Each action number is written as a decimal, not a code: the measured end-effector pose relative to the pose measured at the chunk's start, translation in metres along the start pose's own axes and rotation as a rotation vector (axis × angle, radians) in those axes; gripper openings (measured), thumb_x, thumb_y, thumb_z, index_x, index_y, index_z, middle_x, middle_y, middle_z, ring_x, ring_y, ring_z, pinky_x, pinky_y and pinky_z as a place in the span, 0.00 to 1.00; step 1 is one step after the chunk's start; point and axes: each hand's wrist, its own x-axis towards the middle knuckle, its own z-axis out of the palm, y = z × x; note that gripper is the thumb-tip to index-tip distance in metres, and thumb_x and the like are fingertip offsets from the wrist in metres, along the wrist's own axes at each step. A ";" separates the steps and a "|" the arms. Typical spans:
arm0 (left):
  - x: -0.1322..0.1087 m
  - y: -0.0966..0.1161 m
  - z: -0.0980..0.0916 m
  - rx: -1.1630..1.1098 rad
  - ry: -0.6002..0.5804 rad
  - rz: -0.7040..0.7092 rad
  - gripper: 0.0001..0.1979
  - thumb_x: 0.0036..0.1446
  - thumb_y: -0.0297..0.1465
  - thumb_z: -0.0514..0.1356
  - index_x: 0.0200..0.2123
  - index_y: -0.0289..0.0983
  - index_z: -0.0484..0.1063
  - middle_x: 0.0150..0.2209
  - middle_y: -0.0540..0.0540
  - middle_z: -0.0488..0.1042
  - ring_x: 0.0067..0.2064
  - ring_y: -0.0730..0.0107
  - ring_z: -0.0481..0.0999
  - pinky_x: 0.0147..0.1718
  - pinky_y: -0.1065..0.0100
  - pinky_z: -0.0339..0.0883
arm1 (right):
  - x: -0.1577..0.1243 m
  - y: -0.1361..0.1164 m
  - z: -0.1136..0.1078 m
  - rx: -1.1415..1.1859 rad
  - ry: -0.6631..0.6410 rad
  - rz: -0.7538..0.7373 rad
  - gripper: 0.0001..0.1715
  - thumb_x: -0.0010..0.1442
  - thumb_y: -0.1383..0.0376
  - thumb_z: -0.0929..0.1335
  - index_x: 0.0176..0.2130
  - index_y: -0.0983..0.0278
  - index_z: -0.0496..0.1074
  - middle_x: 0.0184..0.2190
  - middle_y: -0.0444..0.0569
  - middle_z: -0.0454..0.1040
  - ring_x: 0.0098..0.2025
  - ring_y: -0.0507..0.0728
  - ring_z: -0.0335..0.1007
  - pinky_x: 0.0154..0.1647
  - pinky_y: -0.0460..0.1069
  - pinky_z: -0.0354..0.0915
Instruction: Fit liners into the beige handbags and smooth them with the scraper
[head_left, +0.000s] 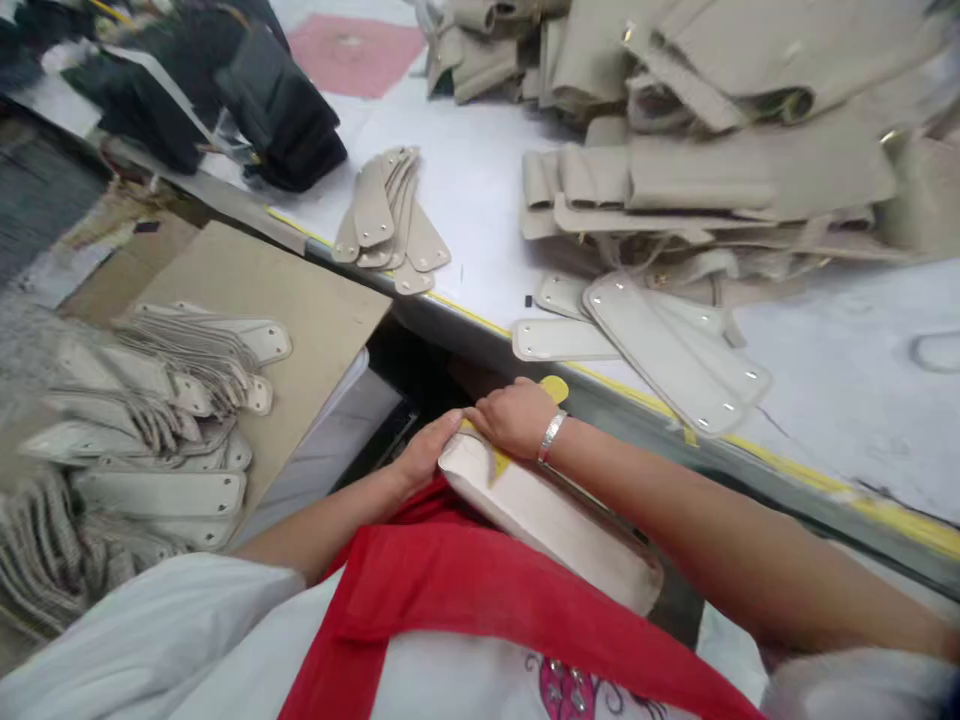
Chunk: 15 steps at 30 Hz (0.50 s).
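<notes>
A long cream-coloured leather-like piece (pixel 559 515) lies slantwise across my lap, its near end partly behind a red strap. At its upper end my left hand (pixel 431 452) is closed, with the fingertips pinching the edge. Right beside it, my right hand (pixel 516 418) is closed around a yellow tool (pixel 555 389). One rounded yellow end sticks out above the fist, and another yellow part shows below it against the cream piece. The tool's middle is hidden by the fingers, so its kind is unclear. Both hands are almost touching, just below the table edge.
The white table (pixel 480 150) has a yellow-taped edge. Beige straps (pixel 390 215) with metal studs, loose pale straps (pixel 660 345) and stacked beige pieces (pixel 705 180) lie on it. Black items (pixel 281 110) sit at far left. A cardboard surface (pixel 300 290) holds several strap stacks (pixel 165 490).
</notes>
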 end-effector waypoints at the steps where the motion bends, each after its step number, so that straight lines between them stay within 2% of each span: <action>1: 0.000 0.002 0.001 -0.002 -0.027 0.004 0.17 0.55 0.43 0.57 0.38 0.34 0.69 0.32 0.49 0.70 0.31 0.73 0.67 0.32 0.73 0.61 | -0.005 -0.002 0.003 0.010 -0.006 0.045 0.38 0.65 0.50 0.46 0.32 0.65 0.73 0.31 0.56 0.76 0.35 0.62 0.73 0.36 0.54 0.58; 4: 0.001 0.007 0.004 0.001 -0.096 -0.017 0.17 0.54 0.42 0.59 0.40 0.36 0.69 0.34 0.49 0.71 0.33 0.72 0.69 0.34 0.72 0.61 | -0.018 -0.010 0.007 0.032 -0.037 0.167 0.37 0.65 0.51 0.47 0.35 0.65 0.74 0.32 0.57 0.76 0.35 0.62 0.73 0.36 0.54 0.59; 8: 0.004 0.009 0.000 0.013 -0.171 -0.089 0.20 0.51 0.43 0.61 0.43 0.35 0.70 0.37 0.46 0.73 0.36 0.68 0.71 0.36 0.70 0.62 | -0.032 -0.020 0.000 0.028 -0.097 0.319 0.36 0.65 0.51 0.47 0.36 0.65 0.74 0.33 0.57 0.76 0.36 0.61 0.73 0.35 0.52 0.60; 12: 0.013 0.014 -0.015 -0.054 -0.262 -0.191 0.29 0.54 0.52 0.52 0.46 0.34 0.72 0.42 0.41 0.75 0.44 0.60 0.72 0.45 0.64 0.62 | -0.056 -0.018 -0.015 0.046 -0.140 0.498 0.34 0.64 0.51 0.50 0.34 0.65 0.74 0.33 0.57 0.76 0.36 0.60 0.72 0.34 0.50 0.60; 15: 0.016 0.030 -0.029 0.200 -0.271 -0.175 0.30 0.55 0.53 0.49 0.45 0.34 0.73 0.43 0.41 0.75 0.46 0.58 0.71 0.46 0.62 0.62 | -0.090 -0.019 -0.030 0.185 -0.061 0.622 0.32 0.64 0.50 0.50 0.33 0.66 0.72 0.30 0.55 0.75 0.32 0.57 0.70 0.31 0.48 0.58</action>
